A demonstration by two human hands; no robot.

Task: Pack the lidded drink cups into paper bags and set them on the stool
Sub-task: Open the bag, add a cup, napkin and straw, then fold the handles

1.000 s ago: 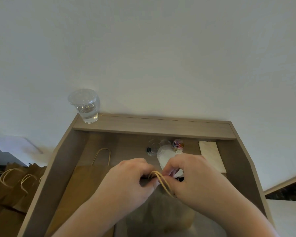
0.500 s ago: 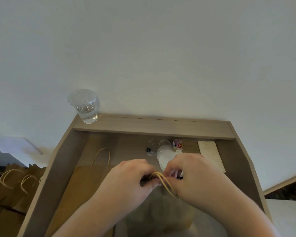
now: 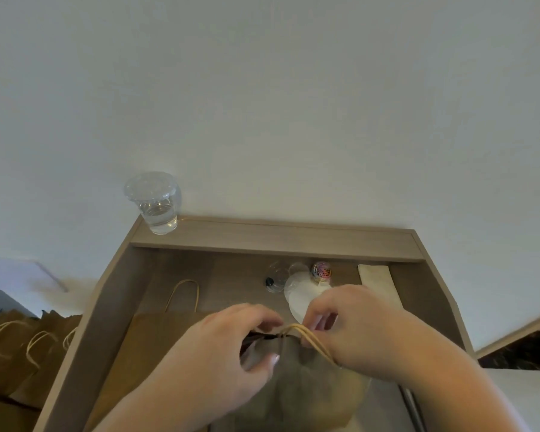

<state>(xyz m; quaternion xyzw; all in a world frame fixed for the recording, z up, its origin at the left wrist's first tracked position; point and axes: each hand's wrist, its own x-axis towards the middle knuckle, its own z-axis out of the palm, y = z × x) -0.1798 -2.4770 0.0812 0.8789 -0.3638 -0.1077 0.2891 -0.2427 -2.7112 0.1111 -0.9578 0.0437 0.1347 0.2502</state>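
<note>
White plain wall (image 3: 262, 104) rises behind a grey-brown wooden bench (image 3: 278, 241) with a raised back ledge. On the ledge's far left corner stands a clear lidded plastic cup (image 3: 156, 204), partly filled with clear liquid. At the near edge an upright brown paper bag (image 3: 306, 385) is held at its mouth by both hands. The left hand (image 3: 225, 353) curls its fingers over the top edge, thumb pressed to the front, while the right hand (image 3: 365, 332) pinches the tan twine handles (image 3: 312, 338) together. What the bag holds is hidden. A second flat brown bag (image 3: 156, 335) lies along the bench's left side, just beside the upright one. More handled brown bags (image 3: 19, 363) stand off the left edge, lower down.
</note>
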